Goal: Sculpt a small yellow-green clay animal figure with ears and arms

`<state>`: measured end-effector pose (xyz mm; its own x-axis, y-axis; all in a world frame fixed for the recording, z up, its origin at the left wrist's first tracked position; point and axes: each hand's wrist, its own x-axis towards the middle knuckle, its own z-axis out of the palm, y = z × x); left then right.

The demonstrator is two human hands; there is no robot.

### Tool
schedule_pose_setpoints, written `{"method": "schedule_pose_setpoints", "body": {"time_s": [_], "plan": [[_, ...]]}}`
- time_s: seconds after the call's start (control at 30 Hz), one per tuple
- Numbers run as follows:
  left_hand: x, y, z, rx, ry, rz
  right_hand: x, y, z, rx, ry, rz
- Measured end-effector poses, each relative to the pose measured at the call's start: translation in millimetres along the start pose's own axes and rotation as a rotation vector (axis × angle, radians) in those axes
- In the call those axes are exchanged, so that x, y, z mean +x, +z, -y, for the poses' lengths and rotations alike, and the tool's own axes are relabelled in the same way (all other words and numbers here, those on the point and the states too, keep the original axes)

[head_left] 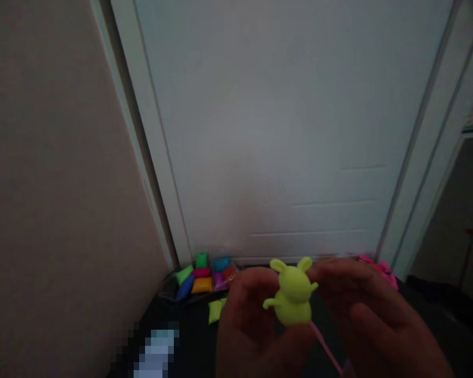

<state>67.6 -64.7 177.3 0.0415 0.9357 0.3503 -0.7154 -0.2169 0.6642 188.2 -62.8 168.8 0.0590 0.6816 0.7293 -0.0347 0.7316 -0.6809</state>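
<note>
A small yellow-green clay figure (pixel 294 296) with a round head, two ears and two stubby arms is held up in front of me. My left hand (pixel 254 325) is closed around its left side, with the thumb under its base. From the bottom of the figure a thin pink stick (pixel 325 346) slants down to the right. My right hand (pixel 382 320) is curved beside the figure, fingertips close to its ear and arm, thumb apart from the fingers. Whether those fingertips touch it I cannot tell.
Colourful clay packets (pixel 202 285) lie in a dark tray or bag at the back left. A torn yellow-green packet (pixel 215 312) is nearer. Pink things (pixel 386 272) sit behind my right hand. A white door (pixel 276 131) stands ahead, a wall (pixel 55 184) at left. A pixelated bright patch is at lower left.
</note>
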Motion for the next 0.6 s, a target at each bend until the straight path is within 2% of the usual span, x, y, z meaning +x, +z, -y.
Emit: {"method": "schedule_pose_setpoints", "body": {"time_s": [0.1, 0.2, 0.3, 0.43, 0.6], "plan": [[-0.2, 1.4, 0.3, 0.167, 0.139, -0.051, -0.1, -2.7, 1.5, 0.049, 0.031, -0.006], [-0.2, -0.7, -1.2, 0.248, 0.194, -0.068, -0.9, -3.8, 3.6, 0.058, 0.043, -0.022], [0.2, -3.8, -3.0, 0.227, 0.121, -0.009, -1.6, -2.2, 6.3, 0.041, 0.041, -0.005], [0.5, -5.8, -3.3, 0.203, -0.017, 0.055, -3.3, 1.2, 9.3, -0.012, 0.063, -0.048], [0.8, -7.3, -1.4, 0.262, 0.024, 0.04, -6.8, 2.1, 9.7, -0.051, 0.055, -0.092]]}}
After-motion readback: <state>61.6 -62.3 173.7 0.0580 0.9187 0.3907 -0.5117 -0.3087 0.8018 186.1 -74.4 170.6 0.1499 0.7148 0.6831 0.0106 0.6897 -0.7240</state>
